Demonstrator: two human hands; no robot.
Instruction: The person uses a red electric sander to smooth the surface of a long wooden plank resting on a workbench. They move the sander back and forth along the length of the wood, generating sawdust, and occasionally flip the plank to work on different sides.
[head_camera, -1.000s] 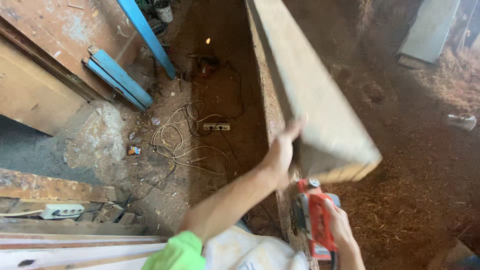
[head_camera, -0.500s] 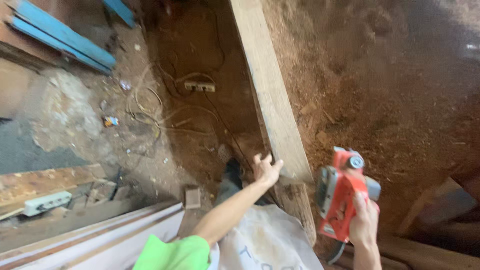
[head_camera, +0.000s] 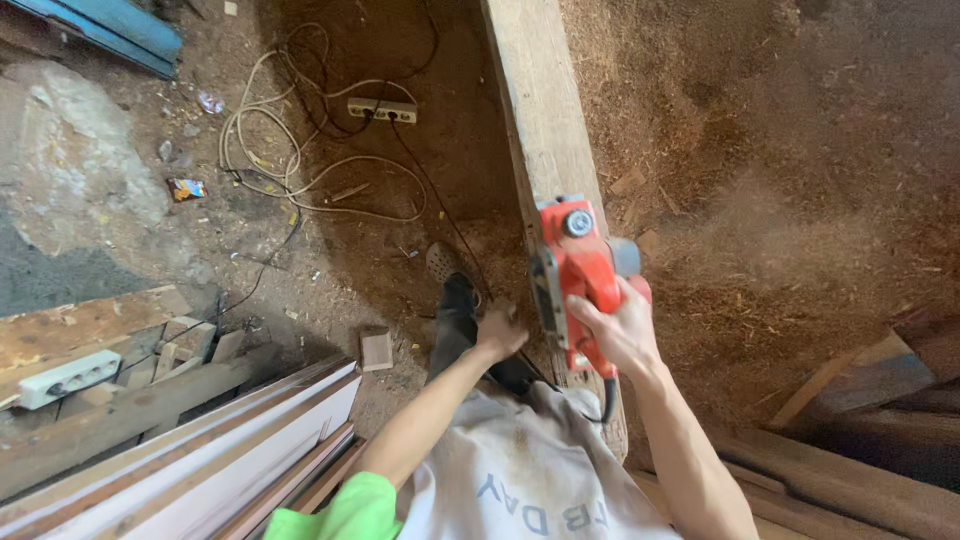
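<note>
Your right hand (head_camera: 612, 330) gripped the red planer (head_camera: 575, 275), which sat at the near end of the long plank (head_camera: 540, 120). Your left hand (head_camera: 500, 333), curled loosely, rested against the plank's near edge. Nearly the whole plank lay ahead, so planing looked barely begun.
</note>
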